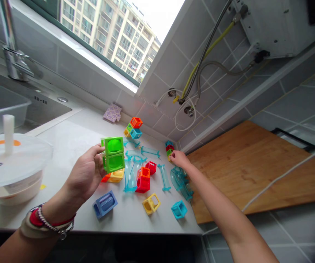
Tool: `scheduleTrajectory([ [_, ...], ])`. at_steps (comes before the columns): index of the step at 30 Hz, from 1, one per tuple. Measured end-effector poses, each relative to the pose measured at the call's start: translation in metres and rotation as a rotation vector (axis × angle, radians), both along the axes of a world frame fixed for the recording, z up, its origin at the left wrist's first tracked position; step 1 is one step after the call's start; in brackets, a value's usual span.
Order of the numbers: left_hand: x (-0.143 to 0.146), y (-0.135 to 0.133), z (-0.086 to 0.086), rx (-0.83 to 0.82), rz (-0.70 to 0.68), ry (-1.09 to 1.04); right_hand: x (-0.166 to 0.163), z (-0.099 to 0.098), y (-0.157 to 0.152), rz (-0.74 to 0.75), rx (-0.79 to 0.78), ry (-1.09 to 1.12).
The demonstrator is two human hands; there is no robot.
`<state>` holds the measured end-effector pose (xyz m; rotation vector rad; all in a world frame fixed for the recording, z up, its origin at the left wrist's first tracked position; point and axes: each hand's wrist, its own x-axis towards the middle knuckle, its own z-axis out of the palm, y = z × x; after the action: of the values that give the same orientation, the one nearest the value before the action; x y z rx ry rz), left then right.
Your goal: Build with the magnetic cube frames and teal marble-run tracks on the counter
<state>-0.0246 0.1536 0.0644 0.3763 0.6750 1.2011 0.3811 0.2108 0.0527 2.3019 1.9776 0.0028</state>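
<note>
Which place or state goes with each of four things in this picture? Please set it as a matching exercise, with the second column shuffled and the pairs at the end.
Column 1
1. Left hand
2. Right hand
3. Lone turquoise cube
4. Metal faucet

Column 2
A. On the worktop, near its front edge
B. At a small multicoloured stack near the wooden board
C. Beside the sink
D. Holding two green blocks, one above the other

Pairs: 1-D, 2-B, 3-A, 4-C
</note>
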Motion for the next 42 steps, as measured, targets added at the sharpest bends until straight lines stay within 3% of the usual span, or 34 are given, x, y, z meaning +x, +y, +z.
scheduleTrajectory([
  [5, 0.003, 0.0, -0.002, -0.005, -0.034, -0.03, 0.038, -0.003, 0.03, -0.191, 0.029, -0.011],
  [15, 0.012, 0.002, -0.017, -0.001, -0.066, -0.012, 0.051, -0.042, 0.077, -0.341, -0.026, 0.048],
  [26, 0.02, 0.001, -0.02, -0.028, -0.119, -0.015, 0.051, -0.045, 0.075, -0.391, -0.038, -0.025],
  [42, 0.018, 0.0, -0.021, -0.014, -0.115, 0.0, 0.045, -0.027, 0.061, -0.236, -0.107, -0.09],
])
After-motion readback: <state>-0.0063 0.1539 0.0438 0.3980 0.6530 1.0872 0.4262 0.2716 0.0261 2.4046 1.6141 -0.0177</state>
